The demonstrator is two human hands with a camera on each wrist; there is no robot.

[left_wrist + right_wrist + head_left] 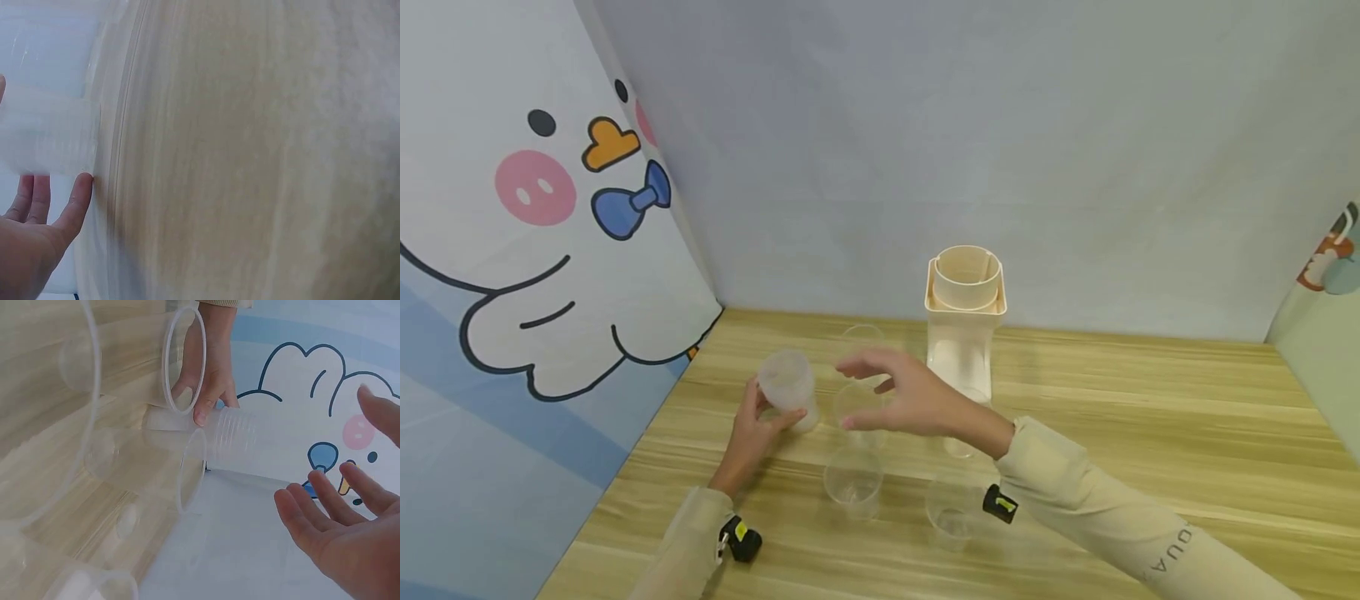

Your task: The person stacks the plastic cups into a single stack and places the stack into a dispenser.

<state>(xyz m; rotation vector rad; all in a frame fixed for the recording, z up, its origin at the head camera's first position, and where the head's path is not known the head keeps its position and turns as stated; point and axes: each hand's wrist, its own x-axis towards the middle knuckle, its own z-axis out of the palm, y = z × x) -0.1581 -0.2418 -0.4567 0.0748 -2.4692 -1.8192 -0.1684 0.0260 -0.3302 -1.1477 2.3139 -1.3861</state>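
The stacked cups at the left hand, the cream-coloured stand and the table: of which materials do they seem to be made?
Stacked cups: probably thin, smooth plastic; they are translucent, and cloudy where nested together.
Cream-coloured stand: likely moulded plastic, opaque, given its even colour and rounded corners.
Table: wood or a wood-look laminate; grain-like streaks show, but I cannot tell which.

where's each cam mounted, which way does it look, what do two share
Head: on the head, facing forward and down at table and clear cups; left hand and right hand show.
Left wrist: worn there, facing cup stack and table; part of the left hand shows.
Right wrist: worn there, facing across clear cups to the cartoon backdrop; both hands show.
Head and right wrist both show the left hand holding the cup stack.
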